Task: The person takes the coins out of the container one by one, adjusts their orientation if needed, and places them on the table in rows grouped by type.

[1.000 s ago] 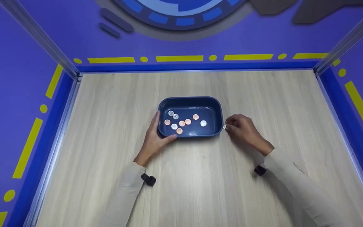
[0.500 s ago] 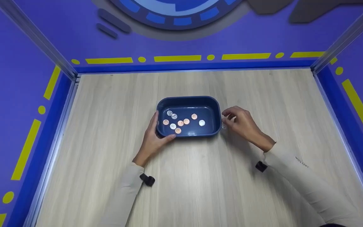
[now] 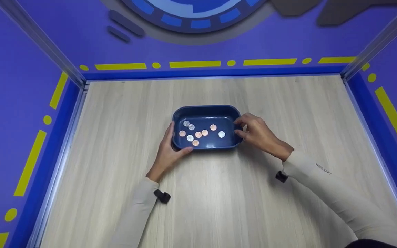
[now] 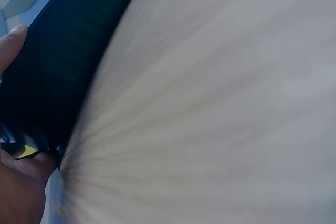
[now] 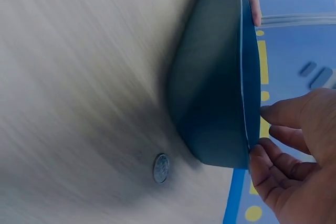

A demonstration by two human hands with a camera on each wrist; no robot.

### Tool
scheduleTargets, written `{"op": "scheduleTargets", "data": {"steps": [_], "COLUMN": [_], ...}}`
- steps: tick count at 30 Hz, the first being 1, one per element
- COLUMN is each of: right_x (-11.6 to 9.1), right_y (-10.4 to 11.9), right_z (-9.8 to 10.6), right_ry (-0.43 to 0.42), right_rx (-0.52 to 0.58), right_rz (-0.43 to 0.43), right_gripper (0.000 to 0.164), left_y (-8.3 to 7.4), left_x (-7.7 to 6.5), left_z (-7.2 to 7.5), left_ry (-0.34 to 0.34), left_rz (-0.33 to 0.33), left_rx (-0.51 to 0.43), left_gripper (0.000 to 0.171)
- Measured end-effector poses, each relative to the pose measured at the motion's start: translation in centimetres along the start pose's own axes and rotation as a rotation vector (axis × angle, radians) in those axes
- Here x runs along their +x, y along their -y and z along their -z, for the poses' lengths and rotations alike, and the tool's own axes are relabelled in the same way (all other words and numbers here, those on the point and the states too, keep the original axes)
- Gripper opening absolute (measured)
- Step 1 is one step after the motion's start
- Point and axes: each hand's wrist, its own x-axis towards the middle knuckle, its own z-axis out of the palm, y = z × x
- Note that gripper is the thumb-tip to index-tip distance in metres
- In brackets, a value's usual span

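Note:
A dark blue rectangular box (image 3: 206, 148) stands in the middle of the table, with several silver and copper coins (image 3: 204, 132) lying flat on its floor. My left hand (image 3: 168, 151) grips its left end, thumb along the near rim and fingers against the side wall. Over the right rim is my right hand (image 3: 258, 134); thumb and index tips are apart, just inside the box, and nothing shows between them. In the right wrist view the thumb (image 5: 262, 171) appears to touch the rim. One silver coin (image 5: 161, 168) is on the table outside the right end, hidden in the head view.
The pale wood-grain table (image 3: 205, 199) spreads around the box. Purple-blue panels (image 3: 198, 48) with yellow marks rise at its back and sides, joined by metal corner posts. Black straps with small devices (image 3: 162, 196) sit on both sleeves.
My right hand has left the silver coin at the box's right end and moved left over the rim. My left hand, the box and the coins inside stay put.

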Motion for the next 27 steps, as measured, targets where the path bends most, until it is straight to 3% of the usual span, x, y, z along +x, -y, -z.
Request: {"op": "scheduleTargets", "data": {"steps": [10, 16, 21, 27], "right_x": [2.3, 3.3, 4.2, 4.9], "right_y": [0.7, 0.7, 1.0, 1.4], "right_z": [-1.2, -2.4, -3.4, -4.2], "right_ry": [0.191, 0.261, 0.299, 0.31], "right_rx": [-0.097, -0.107, -0.111, -0.161], "right_rz": [0.079, 0.1, 0.079, 0.025], "right_gripper": [0.031, 0.027, 0.005, 0.017], "left_y": [0.1, 0.1, 0.1, 0.1], "left_x": [0.0, 0.0, 0.0, 0.0], "left_z": [0.0, 0.0, -0.1, -0.1], "left_ry": [0.002, 0.0, -0.001, -0.001], "left_rz": [0.009, 0.015, 0.014, 0.01], "left_rx": [-0.009, -0.009, -0.02, -0.03], "left_gripper": [0.125, 0.124, 0.124, 0.124]}}
